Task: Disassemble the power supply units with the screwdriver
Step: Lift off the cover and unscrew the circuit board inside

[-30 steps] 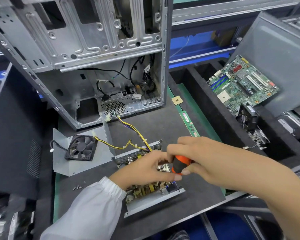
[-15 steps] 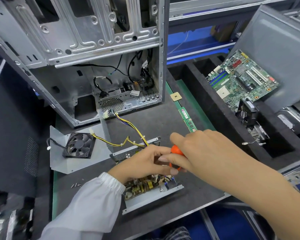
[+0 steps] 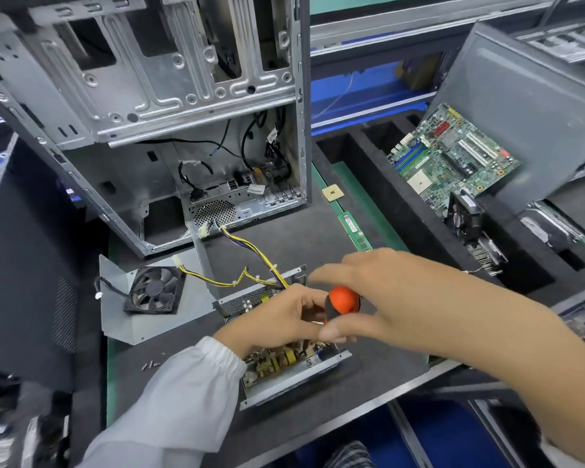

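Screwdriver [image 3: 342, 301] upright over the one open power supply unit [image 3: 284, 363], both our hands on it.

We see the unit lying at the near middle of the table [image 3: 318, 238], directly below our fingers, its long axis running left-far to right-near. Our right hand [image 3: 385, 298] caps the orange handle, fingers loosely spread around it; our left hand [image 3: 277, 319] is nearer the board, fingers curled at the shaft, though we cannot tell what they pinch. We count one screwdriver, one unit, one fan [image 3: 154, 290], one computer case [image 3: 169, 123], one motherboard [image 3: 453, 160].
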A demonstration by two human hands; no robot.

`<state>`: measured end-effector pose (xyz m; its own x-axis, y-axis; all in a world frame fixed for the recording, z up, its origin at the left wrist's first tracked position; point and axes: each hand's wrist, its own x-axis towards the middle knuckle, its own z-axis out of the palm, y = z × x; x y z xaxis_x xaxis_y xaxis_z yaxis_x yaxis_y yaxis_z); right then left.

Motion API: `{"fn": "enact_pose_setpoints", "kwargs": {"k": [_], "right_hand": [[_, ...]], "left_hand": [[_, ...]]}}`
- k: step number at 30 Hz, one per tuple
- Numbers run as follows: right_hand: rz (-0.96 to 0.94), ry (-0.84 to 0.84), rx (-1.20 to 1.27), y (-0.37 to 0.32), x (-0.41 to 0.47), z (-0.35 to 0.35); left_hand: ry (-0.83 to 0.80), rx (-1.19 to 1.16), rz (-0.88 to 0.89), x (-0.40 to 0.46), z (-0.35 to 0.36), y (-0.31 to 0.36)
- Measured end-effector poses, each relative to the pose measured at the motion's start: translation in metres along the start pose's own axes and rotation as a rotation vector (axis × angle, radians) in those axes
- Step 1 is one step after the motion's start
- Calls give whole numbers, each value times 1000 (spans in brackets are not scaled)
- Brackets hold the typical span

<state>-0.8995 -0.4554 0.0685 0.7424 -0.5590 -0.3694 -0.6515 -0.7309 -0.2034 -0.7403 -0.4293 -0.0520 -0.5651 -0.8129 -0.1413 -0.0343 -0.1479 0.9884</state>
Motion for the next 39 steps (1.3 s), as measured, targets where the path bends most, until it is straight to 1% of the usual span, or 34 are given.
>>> {"fn": "enact_pose_setpoints", "kwargs": {"k": [2, 4, 7, 10, 12, 16, 19, 20, 22, 25, 28, 29, 31, 33, 35, 37, 39], "right_hand": [[156, 96, -186, -9, 2, 1], [243, 149, -317, -18, 7, 11], [225, 161, -312, -21, 8, 22], [172, 132, -205, -15, -4, 19], [139, 118, -144, -12, -11, 17], [152, 88, -77, -11, -15, 16], [271, 144, -172, -8, -10, 15], [283, 157, -216, -6, -7, 15], [253, 131, -248, -4, -3, 17], [138, 53, -216, -1, -10, 15], [32, 43, -187, 2, -15, 13], [25, 38, -169, 3, -15, 13], [72, 62, -126, 2, -12, 11], [160, 128, -212, 0, -8, 10], [189, 179, -306, -3, -3, 11], [163, 145, -347, -2, 0, 13], [102, 84, -300, 3, -2, 12]], "left_hand": [[15, 26, -21, -1, 1, 2], [42, 52, -20, -1, 1, 5], [61, 64, 5, 0, 3, 4], [68, 56, 7, 1, 7, 4], [102, 47, 12, 2, 9, 5], [150, 69, 5, 3, 12, 4], [150, 32, 12, 4, 17, 8], [147, 38, 10, 5, 17, 8], [141, 55, 16, 6, 18, 9], [142, 42, 8, 8, 23, 8], [175, 17, 6, 9, 27, 1], [184, 12, 10, 9, 27, 0], [187, 22, 23, 9, 28, -1], [168, 40, 63, 8, 29, 2], [181, 31, 87, 8, 29, 2], [181, 31, 78, 9, 27, 1], [183, 44, 49, 10, 25, -2]]}}
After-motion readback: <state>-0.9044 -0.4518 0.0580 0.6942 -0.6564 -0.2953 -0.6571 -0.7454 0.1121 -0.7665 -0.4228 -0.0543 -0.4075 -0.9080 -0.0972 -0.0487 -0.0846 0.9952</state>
